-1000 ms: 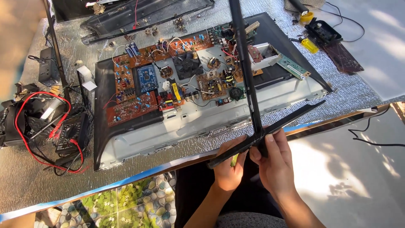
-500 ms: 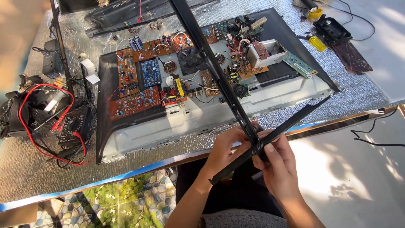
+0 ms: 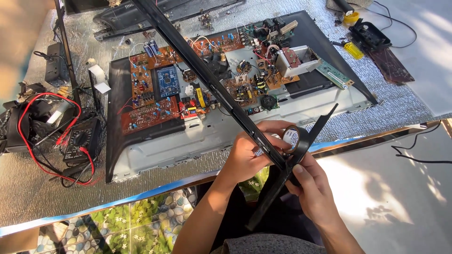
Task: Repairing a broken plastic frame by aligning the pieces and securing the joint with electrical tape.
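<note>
Left hand was closed around a long black frame strip near its corner joint, fingers curled over the top edge; right hand gripped the same corner from below, where a second black strip ran down toward the body, and a roll of black tape sat on that hand's fingers, touching the joint. The frame was held above the table edge, in front of an opened flat-panel chassis with brown circuit boards; a multimeter with red leads lay to the left; a yellow-handled tool lay at upper right.
</note>
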